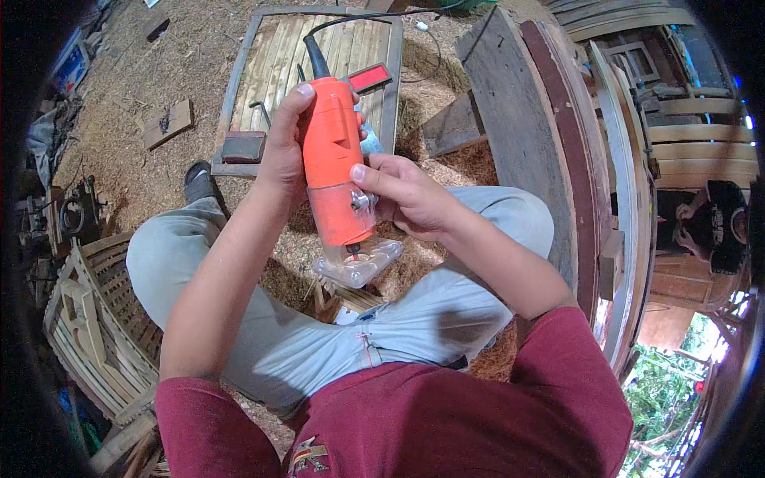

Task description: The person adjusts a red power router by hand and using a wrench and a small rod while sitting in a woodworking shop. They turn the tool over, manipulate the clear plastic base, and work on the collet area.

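An orange trim router (331, 147) is held up over my lap, its black cord (315, 54) leading away from the top. My left hand (284, 143) wraps the upper body from the left, thumb along the side. From the right, my right hand (414, 195) grips the lower body, thumb pressed on the front just above the metal clamp screw (360, 201); its other fingers are partly hidden behind. A clear plastic base (370, 267) encloses the tool's lower end, and the collet (353, 249) shows inside it.
Beyond the router a slatted wooden panel (275, 56) lies on the shavings-covered floor, with a red rectangular piece (369, 77) and a dark block (243, 146) on it. Long boards (518, 119) stand close on my right. Slatted woodwork (103, 311) is at left; another person (709, 227) sits far right.
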### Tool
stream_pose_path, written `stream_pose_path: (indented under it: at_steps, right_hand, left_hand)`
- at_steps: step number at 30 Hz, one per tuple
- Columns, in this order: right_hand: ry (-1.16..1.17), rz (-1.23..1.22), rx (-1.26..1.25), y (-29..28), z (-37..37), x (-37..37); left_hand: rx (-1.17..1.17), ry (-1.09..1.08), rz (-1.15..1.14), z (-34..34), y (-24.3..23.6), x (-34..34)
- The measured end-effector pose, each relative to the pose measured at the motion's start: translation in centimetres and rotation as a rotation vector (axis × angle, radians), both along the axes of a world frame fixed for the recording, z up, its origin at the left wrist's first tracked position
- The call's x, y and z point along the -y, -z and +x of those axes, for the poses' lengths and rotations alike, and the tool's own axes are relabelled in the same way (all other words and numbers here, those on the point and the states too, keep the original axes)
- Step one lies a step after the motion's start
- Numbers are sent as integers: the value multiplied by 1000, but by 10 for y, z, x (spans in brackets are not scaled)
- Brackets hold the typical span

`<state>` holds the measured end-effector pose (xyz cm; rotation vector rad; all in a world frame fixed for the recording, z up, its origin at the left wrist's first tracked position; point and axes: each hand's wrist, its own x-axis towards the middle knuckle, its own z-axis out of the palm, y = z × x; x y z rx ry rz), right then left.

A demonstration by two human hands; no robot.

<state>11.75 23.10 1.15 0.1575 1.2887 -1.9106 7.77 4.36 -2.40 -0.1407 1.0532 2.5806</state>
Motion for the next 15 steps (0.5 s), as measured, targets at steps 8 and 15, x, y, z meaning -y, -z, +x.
stream_pose_path:
  at_steps: [8, 15]
  right_hand:
    - [-18, 3, 10, 1, -1, -3]
    - [-11, 44, -20, 3, 1, -1]
  left_hand:
    - [16, -17, 4, -1, 6, -1]
    - [0, -75, -48, -1, 4, -2]
